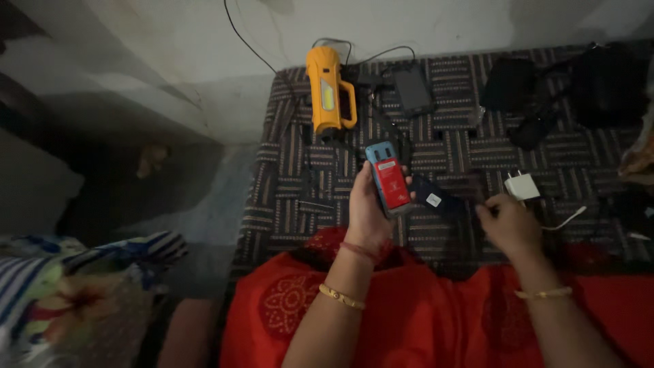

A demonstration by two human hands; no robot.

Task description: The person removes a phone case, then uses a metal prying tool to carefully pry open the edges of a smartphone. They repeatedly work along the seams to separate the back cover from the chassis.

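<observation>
Small blue mobile phone with a red back (pixel 388 178) sits upright in the left hand (pixel 368 208) above the woven patterned mat (pixel 449 146), while the right hand (pixel 507 221) pinches a dark flat piece (pixel 436 197); a steady, firm grip suits this.

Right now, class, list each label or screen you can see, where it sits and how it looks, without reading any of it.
Red label: rectangular, on the blue phone in the left hand.
White label: small square on the dark battery beside the right hand.
Screen: dark grey rectangle, lying beside the yellow torch.
</observation>
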